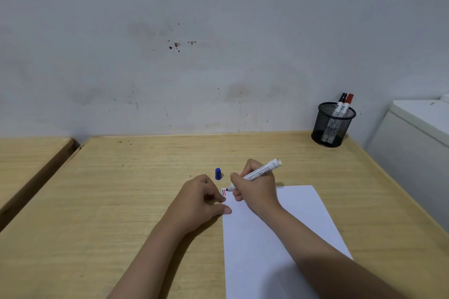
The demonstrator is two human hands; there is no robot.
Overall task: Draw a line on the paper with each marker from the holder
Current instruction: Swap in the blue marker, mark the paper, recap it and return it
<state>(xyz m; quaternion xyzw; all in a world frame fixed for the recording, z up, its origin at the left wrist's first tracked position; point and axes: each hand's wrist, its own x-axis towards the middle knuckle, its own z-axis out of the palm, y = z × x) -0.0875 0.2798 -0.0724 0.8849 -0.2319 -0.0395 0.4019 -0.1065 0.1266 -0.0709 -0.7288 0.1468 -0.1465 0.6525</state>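
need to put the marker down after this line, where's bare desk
Bare desk runs wide left of the left hand, and between the paper and the holder. Crowded at the paper's top left corner: both hands, right hand, marker, blue cap.

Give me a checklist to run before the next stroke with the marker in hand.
1. Marker held firmly in right hand: ok.
2. Cap off; blue cap standing on the table: ok.
3. Tip over the paper, far left corner: ok.
4. Left hand steadying the paper's edge: ok.
5. Tip touching paper: cannot tell.
6. Other two markers capped in holder: ok.
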